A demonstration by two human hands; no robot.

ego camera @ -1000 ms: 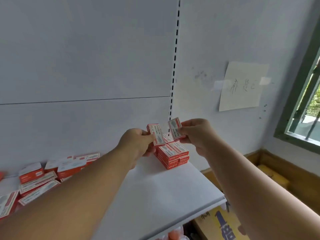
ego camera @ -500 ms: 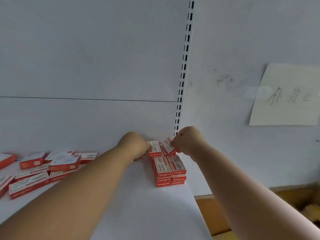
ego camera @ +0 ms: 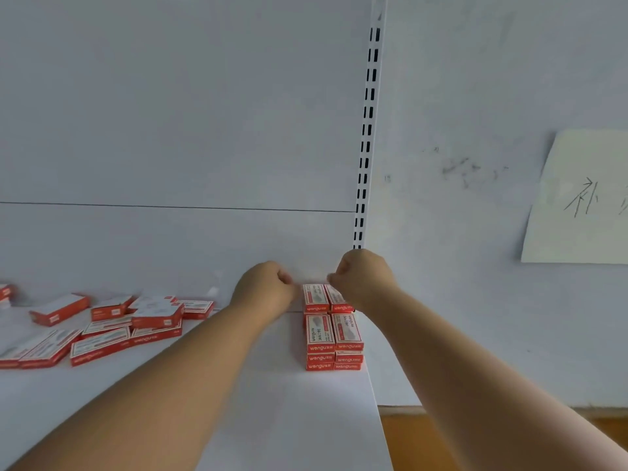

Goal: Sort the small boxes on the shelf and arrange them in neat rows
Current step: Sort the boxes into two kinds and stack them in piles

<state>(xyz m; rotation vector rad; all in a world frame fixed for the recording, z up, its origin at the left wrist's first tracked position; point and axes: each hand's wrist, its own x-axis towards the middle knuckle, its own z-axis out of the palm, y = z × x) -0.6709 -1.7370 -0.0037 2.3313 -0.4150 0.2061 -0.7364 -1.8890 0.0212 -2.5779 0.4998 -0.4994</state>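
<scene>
Both hands are curled into fists at the far right stacked boxes (ego camera: 326, 321). The left hand (ego camera: 265, 290) holds nothing visible beside them; whether the right hand (ego camera: 362, 278) grips the rear box (ego camera: 336, 297) I cannot tell.

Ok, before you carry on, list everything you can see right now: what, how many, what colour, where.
Stacked boxes: four small stacks in a two-by-two block, red and white, right end of the shelf against the back panel; exact count hidden.
Loose boxes: roughly a dozen, red and white, jumbled on the left of the shelf.
Shelf: one, white.
Slotted upright: one, white with black slots, above the stacks.
Paper note: one, pale, handwritten, on the wall at right.
Left hand: fingers curled, just left of the rear stacks, holding nothing visible.
Right hand: fingers curled, over the rear right stack; grip hidden.
</scene>
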